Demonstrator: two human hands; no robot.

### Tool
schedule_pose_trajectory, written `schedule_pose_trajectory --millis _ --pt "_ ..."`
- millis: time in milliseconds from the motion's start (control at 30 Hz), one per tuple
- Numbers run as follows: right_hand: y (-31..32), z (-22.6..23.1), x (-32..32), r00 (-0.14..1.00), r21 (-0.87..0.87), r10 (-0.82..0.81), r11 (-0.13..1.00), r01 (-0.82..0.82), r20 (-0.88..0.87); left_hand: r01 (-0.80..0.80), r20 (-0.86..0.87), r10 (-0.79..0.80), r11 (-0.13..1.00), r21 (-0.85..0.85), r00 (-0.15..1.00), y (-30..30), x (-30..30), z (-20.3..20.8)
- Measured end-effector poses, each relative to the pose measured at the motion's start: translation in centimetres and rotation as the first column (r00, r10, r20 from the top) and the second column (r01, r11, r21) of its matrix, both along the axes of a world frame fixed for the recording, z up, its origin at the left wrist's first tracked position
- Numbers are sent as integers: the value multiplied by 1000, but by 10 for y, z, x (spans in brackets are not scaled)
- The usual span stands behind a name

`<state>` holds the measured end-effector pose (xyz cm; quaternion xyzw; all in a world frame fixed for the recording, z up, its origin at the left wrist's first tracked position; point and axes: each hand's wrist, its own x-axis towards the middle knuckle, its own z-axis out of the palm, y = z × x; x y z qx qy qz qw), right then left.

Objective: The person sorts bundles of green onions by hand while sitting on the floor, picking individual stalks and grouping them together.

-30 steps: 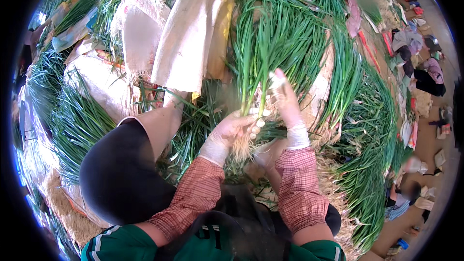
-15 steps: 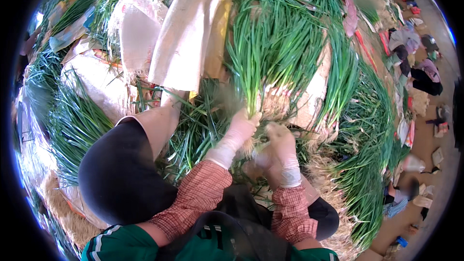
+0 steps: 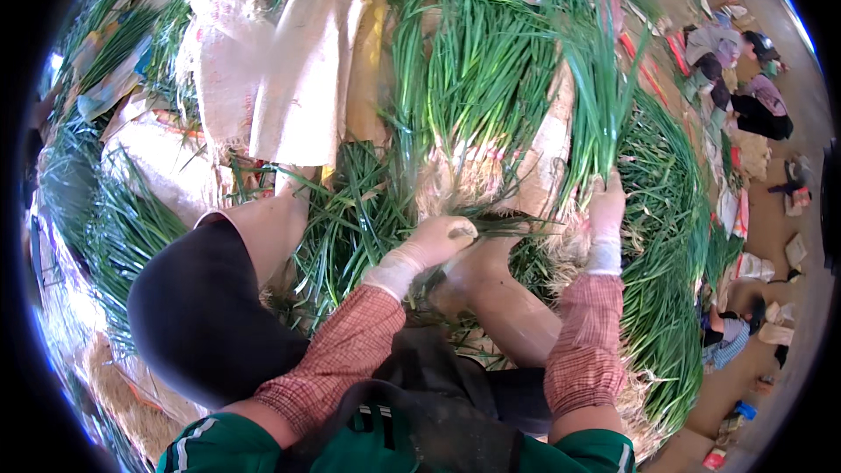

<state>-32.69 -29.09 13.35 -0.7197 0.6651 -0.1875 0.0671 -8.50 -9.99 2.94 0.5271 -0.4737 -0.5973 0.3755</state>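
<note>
Both my hands wear pale gloves under red checked sleeves. My right hand (image 3: 606, 200) is closed round the lower stalks of some green onions (image 3: 598, 118), at the right-hand pile. Their long leaves point away from me. Near the middle, my left hand (image 3: 438, 240) is closed in a pinch, its fingertips dirty. Dark limp leaves (image 3: 512, 226) trail beside those fingertips; whether they are gripped I cannot tell. Just beyond lies a bunch of green onions (image 3: 477, 96), its pale rooty ends (image 3: 473, 177) toward me.
Loose leaves (image 3: 355, 219) cover the ground between my legs. Woven sacks (image 3: 289, 79) are draped at the upper left. More green onions (image 3: 661, 210) are heaped along the right. Farther right, people (image 3: 766, 109) sit on the floor among scattered things.
My right hand has moved from the middle to the right-hand pile. The green onions that stood in my left hand have left it; green onions are now in my right hand.
</note>
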Motion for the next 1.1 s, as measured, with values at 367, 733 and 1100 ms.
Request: schedule_pose_trajectory --millis 367,733,1100 --pt "229 -156 166 891 544 424 716 -438 160 -529 861 -84 757 382 502 99 107 -71" --pt "139 -111 205 787 77 462 842 -534 409 -619 442 580 782 -68 684 -19 104 -89" --pt "123 -149 255 912 366 225 862 -351 343 -449 -197 624 715 536 756 -93 116 -61"
